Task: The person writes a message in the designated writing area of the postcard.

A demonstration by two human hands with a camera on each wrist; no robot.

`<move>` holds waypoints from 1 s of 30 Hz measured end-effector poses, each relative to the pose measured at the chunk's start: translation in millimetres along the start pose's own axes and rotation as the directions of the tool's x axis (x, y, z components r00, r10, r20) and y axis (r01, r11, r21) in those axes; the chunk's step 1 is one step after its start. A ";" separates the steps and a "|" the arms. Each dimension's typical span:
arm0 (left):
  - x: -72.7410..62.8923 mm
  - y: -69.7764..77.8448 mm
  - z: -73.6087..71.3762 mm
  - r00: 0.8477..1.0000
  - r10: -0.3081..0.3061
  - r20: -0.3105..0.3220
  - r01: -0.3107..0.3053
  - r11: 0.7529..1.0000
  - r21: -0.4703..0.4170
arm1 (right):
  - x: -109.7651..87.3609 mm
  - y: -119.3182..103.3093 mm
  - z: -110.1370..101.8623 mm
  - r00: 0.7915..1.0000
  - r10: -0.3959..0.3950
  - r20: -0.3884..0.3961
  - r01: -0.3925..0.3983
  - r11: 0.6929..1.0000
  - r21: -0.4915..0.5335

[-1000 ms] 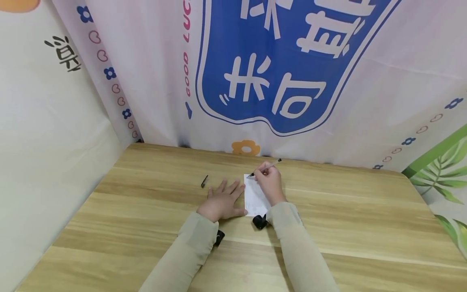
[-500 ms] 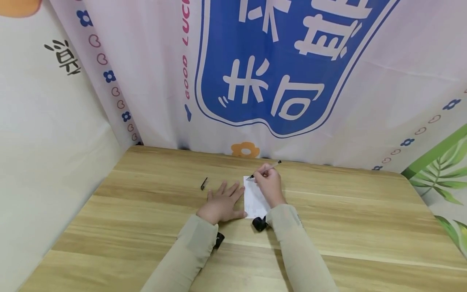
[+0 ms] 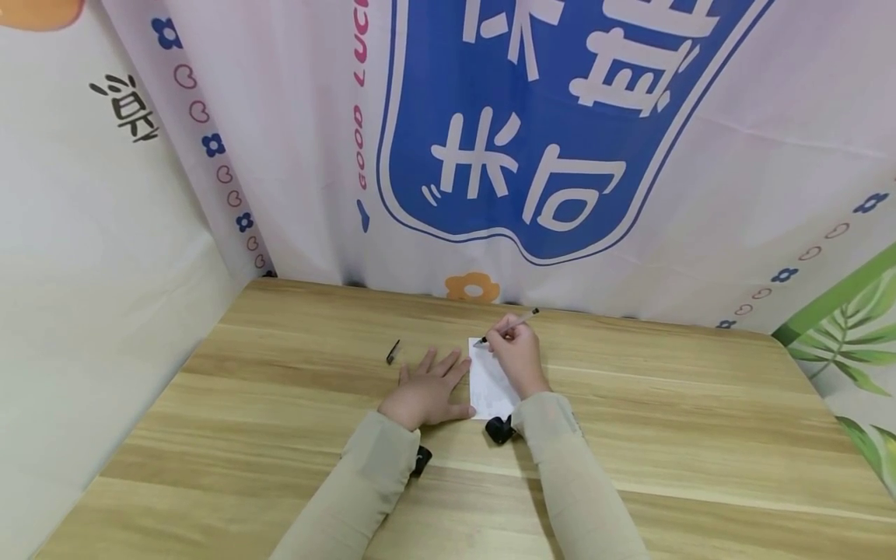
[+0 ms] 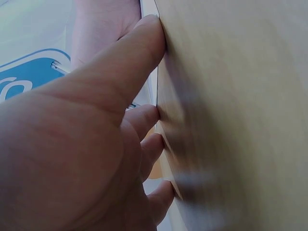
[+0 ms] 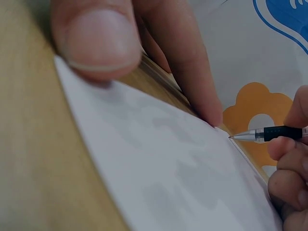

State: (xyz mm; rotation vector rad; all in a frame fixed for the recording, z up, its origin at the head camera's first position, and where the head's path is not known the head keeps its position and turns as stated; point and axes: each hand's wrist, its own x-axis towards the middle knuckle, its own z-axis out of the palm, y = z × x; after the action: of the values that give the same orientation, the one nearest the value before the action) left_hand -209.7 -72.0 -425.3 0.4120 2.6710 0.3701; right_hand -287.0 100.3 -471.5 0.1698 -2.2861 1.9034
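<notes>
While the right hand [image 3: 519, 360] pinches a slim, clear, black-gripped pen [image 5: 283, 133] at the far end of a white rectangular paper sheet [image 3: 490, 389] on the light-brown wood-grain tabletop [image 3: 665, 420], the left hand [image 3: 424, 391] lies spread, 2 digits touching the sheet's left edge, presumably steadying it.

I view remotely an indoor, booth-like corner: wood-grain table [image 3: 686, 435] against a printed fabric backdrop [image 3: 532, 132], pale wall covering [image 3: 98, 264] at left.

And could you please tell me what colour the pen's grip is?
The pen's grip is black; it shows best in the right wrist view.
</notes>
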 end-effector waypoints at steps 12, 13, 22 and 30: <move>-0.2 -0.1 -0.1 1.000 0.010 -0.009 -0.010 1.000 -0.024 | 0.3 0.4 -1.0 0.988 -0.075 -0.133 0.075 0.997 -0.006; -0.1 -0.2 0.0 1.000 0.010 -0.009 -0.010 1.000 -0.024 | 0.3 0.1 -1.3 0.984 -0.091 -0.151 0.090 0.996 -0.014; 0.9 -0.9 1.2 1.000 0.016 -0.010 -0.016 1.000 -0.025 | -0.7 2.3 -1.9 0.996 -0.050 -0.077 0.048 0.999 -0.024; 0.1 0.3 0.0 1.000 0.011 -0.011 -0.011 1.000 -0.020 | -1.1 2.7 -1.9 0.997 -0.052 -0.055 0.052 0.999 -0.011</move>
State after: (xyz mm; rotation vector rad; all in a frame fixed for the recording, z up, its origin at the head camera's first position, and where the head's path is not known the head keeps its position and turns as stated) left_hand -209.8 -71.8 -425.2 0.4201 2.6741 0.4029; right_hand -286.3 102.7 -474.0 0.1720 -2.2328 1.8483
